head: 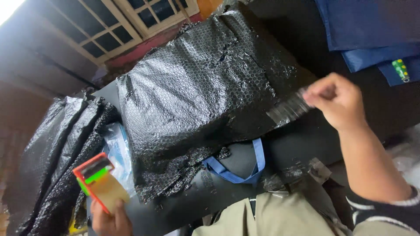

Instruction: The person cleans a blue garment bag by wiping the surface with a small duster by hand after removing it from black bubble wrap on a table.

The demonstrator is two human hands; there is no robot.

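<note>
My left hand (109,218), at the lower left, grips an orange tape dispenser (98,181) with a green part and a brown roll. Up at the right, my right hand (337,102) pinches the end of a clear tape strip (288,108) that lies on the right edge of a parcel wrapped in black bubble wrap (197,91). The parcel rests on a black surface in front of me. A blue strap loop (251,168) pokes out below the parcel.
More black bubble wrap (52,161) is heaped at the left. Blue cloth (372,30) lies at the top right with a small green object (401,70) on it. A window frame (113,22) is at the top left. My beige trousers (267,218) show at the bottom.
</note>
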